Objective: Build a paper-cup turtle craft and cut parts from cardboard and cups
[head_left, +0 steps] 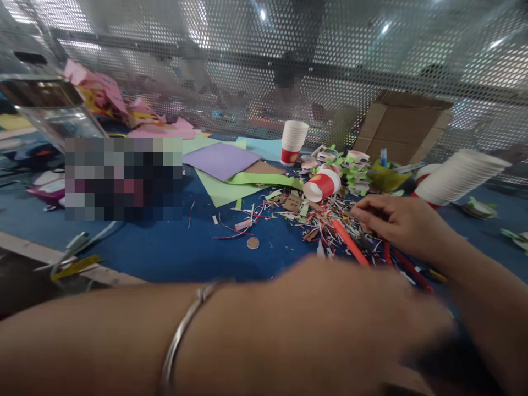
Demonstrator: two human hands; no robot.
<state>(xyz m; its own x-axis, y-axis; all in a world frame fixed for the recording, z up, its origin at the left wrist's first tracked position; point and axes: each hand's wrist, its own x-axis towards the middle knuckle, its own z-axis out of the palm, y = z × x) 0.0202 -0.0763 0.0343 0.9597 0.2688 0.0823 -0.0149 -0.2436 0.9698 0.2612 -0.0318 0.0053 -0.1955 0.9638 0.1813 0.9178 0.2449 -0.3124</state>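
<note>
My left arm, with a silver bangle (181, 335), stretches across the foreground. My left hand (350, 319) is large and smeared by motion; its fingers are blurred, and whatever they hold cannot be made out. Further off, my right hand (383, 220) lies at the right edge of a heap of paper and wire scraps (325, 220), thumb and fingers drawn together; anything between them is too small to name. An orange-red strip (350, 242) sticks out of the heap between my hands. A red and white paper cup (322, 185) lies on its side against the heap.
Stacked paper cups (291, 143) stand behind the heap, and a tilted cup stack (462, 176) is at right. Purple paper (223, 159) lies over green sheets. Cardboard (408, 126) leans on the perforated metal screen (247, 66). A clear bottle (58, 110) stands at left. A small disc (253, 242) lies on the blue table.
</note>
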